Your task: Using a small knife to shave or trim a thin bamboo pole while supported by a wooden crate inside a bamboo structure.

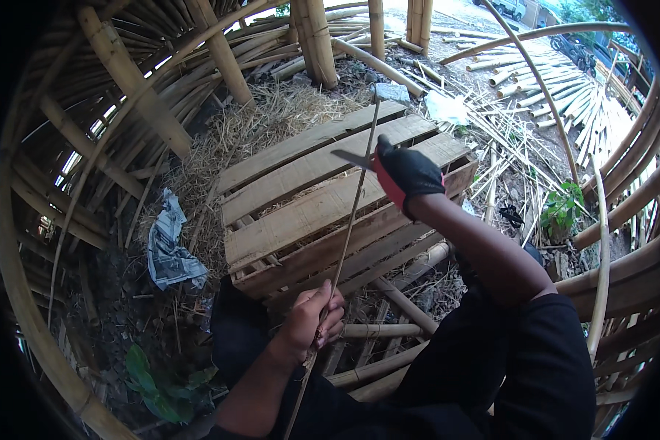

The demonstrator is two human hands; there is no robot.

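While the bare left hand (312, 323) clamps a thin bamboo strip (352, 213), the gloved right hand (411, 172) grasps a knife (352, 158).
Blade meets strip above the wooden crate (293, 220), right arm stretched forward, left hand low near the lap.

Right hand (407, 176): black glove, red cuff trim. Bamboo strip (353, 213) tan. Pallet (330, 205) pale brown wood, centre frame. Crumpled cloth (170, 249) grey-blue, left. Leaves (565, 205) green, right.
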